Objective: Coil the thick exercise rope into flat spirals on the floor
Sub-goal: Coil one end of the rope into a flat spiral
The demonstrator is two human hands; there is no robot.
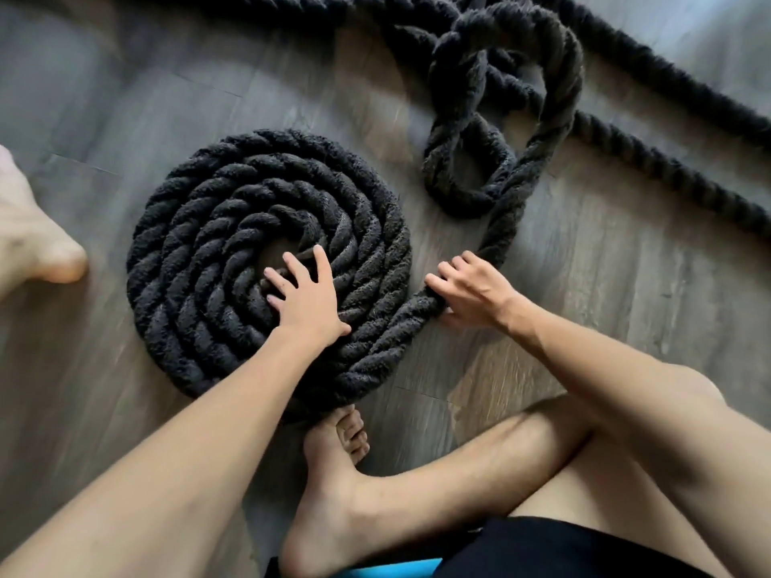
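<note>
The thick black rope (498,233) lies partly wound into a flat spiral (187,252) on the wood floor (125,98). The left hand (306,300) presses on the spiral's inner turns with straight, spread fingers. Just right of the spiral, the right hand (471,292) is curled around the strand feeding the outer turn, and beyond it the rope runs off into loose tangled loops (500,118).

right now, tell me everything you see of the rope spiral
The spiral is thick, fuzzy black twisted rope wound flat in several rings on the grey wood floor, with a gap at its centre. The left hand presses spread fingers near the middle; a foot touches its near edge. Its outer turn runs off right as the feed rope, gripped by the right hand.
</note>
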